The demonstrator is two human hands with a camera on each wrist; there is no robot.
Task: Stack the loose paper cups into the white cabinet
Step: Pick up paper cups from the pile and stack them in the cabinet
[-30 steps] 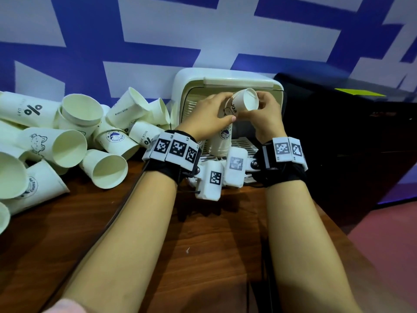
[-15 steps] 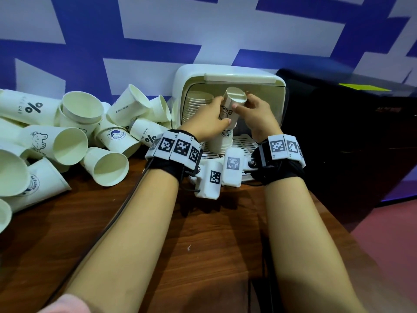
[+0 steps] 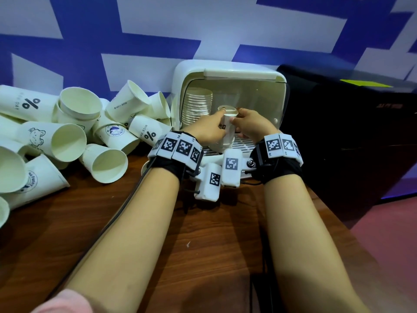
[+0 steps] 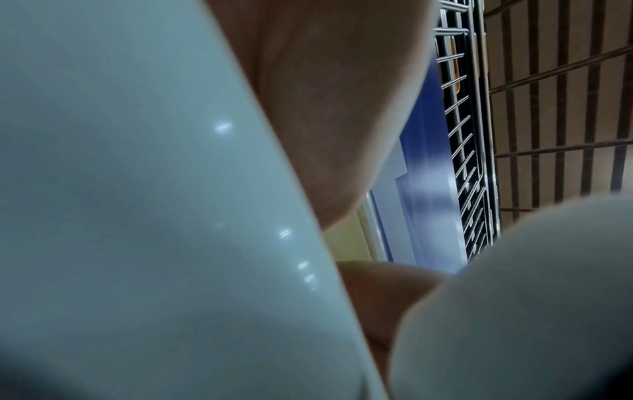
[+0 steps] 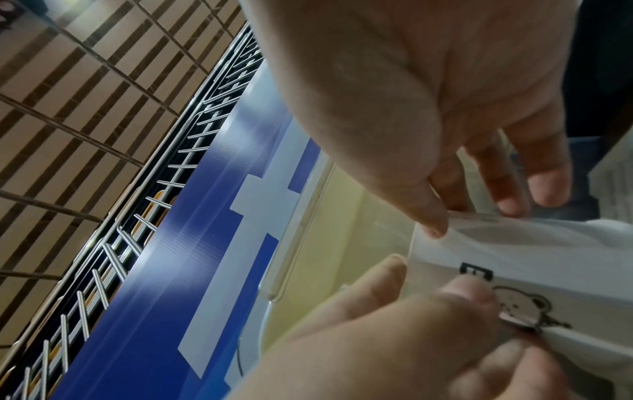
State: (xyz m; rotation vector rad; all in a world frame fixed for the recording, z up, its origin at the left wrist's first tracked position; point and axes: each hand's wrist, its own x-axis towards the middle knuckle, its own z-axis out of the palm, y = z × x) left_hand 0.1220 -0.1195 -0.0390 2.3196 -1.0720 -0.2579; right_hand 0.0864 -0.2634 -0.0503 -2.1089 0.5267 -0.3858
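An upturned white paper cup [image 3: 228,123] stands bottom-up on a short stack inside the open white cabinet [image 3: 230,71]. My left hand [image 3: 211,127] grips its left side and my right hand [image 3: 249,125] pinches its right side and bottom rim. In the right wrist view the cup [image 5: 534,259] shows a bear print between my fingers [image 5: 435,227]. The left wrist view is filled by the cup wall [image 4: 154,216] against my palm. A taller stack of nested cups [image 3: 198,107] stands in the cabinet's left half. The loose cups [image 3: 108,136] lie heaped on the table at left.
The wooden table [image 3: 203,233] carries the cabinet at its back edge, against a blue and white wall [image 3: 158,30]. A black box [image 3: 352,123] stands right beside the cabinet. The table's right edge drops to a reddish floor [image 3: 388,245].
Both hands have turned the cup mouth-down and brought it lower onto the short stack in the cabinet. The loose pile has not moved.
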